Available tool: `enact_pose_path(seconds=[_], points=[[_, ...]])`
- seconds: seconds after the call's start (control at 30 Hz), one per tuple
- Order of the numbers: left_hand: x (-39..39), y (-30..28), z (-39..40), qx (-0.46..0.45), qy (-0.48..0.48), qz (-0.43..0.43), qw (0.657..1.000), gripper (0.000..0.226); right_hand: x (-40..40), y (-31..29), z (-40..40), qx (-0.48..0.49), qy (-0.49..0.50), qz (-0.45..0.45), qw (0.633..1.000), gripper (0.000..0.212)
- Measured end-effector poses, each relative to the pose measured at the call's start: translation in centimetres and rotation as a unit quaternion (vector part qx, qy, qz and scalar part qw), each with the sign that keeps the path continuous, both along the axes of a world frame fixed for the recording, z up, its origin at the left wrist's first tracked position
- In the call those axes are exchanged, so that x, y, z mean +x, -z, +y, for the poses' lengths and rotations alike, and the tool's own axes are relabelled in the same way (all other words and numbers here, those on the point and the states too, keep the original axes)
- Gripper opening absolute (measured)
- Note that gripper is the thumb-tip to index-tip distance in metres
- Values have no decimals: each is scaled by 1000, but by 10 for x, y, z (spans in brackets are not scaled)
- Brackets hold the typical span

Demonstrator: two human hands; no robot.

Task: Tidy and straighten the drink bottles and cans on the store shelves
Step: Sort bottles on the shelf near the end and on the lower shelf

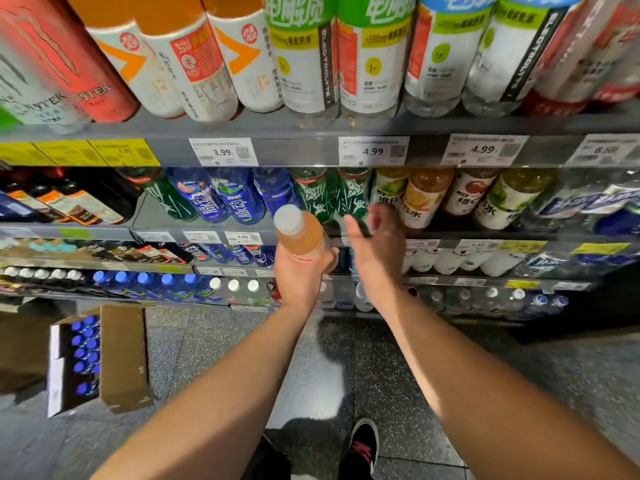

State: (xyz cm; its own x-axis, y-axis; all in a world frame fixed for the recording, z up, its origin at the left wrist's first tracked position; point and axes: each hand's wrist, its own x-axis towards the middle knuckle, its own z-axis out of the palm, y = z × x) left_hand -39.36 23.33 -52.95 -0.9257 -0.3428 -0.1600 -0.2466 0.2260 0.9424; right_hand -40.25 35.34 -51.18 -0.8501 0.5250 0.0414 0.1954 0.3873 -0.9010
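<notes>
Holding an orange drink bottle (pixel 300 233) in my left hand (pixel 302 271), I have my fingers curled round its lower half, so the label and base are hidden by my palm; only the white cap and the orange liquid below it show. The bottle tilts toward me, out in front of the second shelf's front edge (pixel 485 235), not standing on anything.

My right hand (pixel 375 244) is just beside it, fingers straight and a little spread, holding nothing; motion blur smears the fingertips, so I cannot tell if they touch the green bottles (pixel 332 199) behind them.

Those stand at the front edge of that shelf, with blue bottles (pixel 225 199) to their left and vitamin-water bottles (pixel 460 195) to their right; their caps are cut off by the shelf above. On the top shelf (pixel 311 152) price tags read 3.99 and 4.99, while the one at the far right is perhaps 6.59, too blurred to be sure. The electrolyte bottles (pixel 370 57) above run out of frame. An open cardboard box (pixel 121 358) of blue-capped bottles sits on the floor at the left.
</notes>
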Motion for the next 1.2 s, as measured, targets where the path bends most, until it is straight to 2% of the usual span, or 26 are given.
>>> enact_pose_path(seconds=[0.27,0.33,0.43,0.6,0.8,0.87,1.0,1.1,1.2], points=[[-4,3,-48,42,-9,-4,999,57,-37,7,-34,48,21,-29,998,78],[-8,2,-58,49,16,-2,999,46,-44,10,-36,59,31,-33,997,83],[-13,2,-70,41,44,7,998,36,-55,13,-37,60,49,-8,997,81],[-23,5,-91,22,31,5,999,43,-72,10,-41,65,110,13,992,78],[-39,1,-115,-4,27,9,1000,50,-76,19,-52,57,142,-5,988,82],[-42,3,-121,-8,20,6,1000,52,-69,20,-67,44,163,-19,985,77],[-45,3,-131,-4,10,2,1000,58,-58,19,-98,59,161,17,985,49],[-44,4,-143,-4,7,10,1000,52,-52,15,-117,40,102,46,993,27],[-41,2,-156,-9,-7,15,1000,48,-45,12,-148,22,22,58,998,19]])
